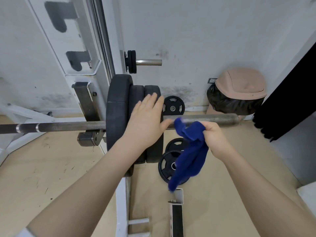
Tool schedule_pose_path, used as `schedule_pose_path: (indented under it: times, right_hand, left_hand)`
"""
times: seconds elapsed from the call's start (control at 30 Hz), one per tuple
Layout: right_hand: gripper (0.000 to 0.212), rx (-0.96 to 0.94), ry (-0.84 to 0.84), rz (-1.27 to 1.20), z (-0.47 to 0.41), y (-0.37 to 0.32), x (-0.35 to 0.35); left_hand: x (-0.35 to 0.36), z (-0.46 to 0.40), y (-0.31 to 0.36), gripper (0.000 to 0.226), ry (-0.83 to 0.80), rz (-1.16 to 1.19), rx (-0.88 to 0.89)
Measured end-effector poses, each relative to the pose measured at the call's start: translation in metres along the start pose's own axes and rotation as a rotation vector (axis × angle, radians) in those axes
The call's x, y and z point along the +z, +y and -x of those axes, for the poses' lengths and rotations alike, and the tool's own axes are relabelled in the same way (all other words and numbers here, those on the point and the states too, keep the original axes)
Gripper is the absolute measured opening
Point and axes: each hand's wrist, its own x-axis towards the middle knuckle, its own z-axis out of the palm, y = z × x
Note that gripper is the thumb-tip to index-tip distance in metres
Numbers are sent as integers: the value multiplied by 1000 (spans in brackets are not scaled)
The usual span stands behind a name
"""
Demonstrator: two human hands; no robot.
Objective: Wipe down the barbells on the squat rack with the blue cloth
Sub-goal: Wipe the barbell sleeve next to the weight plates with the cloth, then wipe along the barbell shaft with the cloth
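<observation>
Barbell sits across the white squat rack, running left to right, w/ three black plates loaded on its right end. Left hand lies flat against the outermost plate, fingers straight & spread, thumb down by the sleeve, gripping nothing. Right hand is just right of it, fingers curled tight round a bunched blue cloth; top of the cloth touches the bare sleeve of the bar, rest hangs down loose below the hand. Cloth's top edge is blurred.

On the floor near the rack: two small black plates lying beside each other under the cloth, another small plate leaning at the far wall. Short chrome peg w/ small discs sticks out of the rack upright higher up. Tan-lidded bin w/ black liner stands in the far right corner, dark curtain beside it.
</observation>
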Motion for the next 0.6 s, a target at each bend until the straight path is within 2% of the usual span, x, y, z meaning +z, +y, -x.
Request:
schedule_pose_path:
  times: [0.07,0.1,0.13,0.2,0.27,0.33,0.47,0.53,0.6]
  right_hand:
    - [34,9,-31,-293,12,-23,11]
    - [27,-39,-100,-391,17,-33,17]
    - [22,-98,-211,-471,22,-45,26]
    - [26,-170,-522,-556,35,-69,55]
    - [33,-214,-749,-524,47,-85,92]
    - [38,-217,-783,-438,57,-97,130]
    - [36,-197,-752,-278,68,-112,203]
    - [33,-145,-695,-218,70,-113,246]
    - [25,-133,-610,-96,71,-111,291]
  left_hand:
    - [-18,11,-6,53,75,237,42]
    - [-27,19,-10,47,91,316,71]
    - [-34,28,-15,44,64,393,104]
    - [-45,50,-28,46,-46,544,195]
    - [-55,72,-49,45,-92,660,222]
    - [-66,94,-78,36,-52,808,179]
    - [-91,141,-143,40,-8,1017,75]
    - [-100,163,-179,36,35,1034,-5]
    - [-109,187,-215,26,114,948,-103]
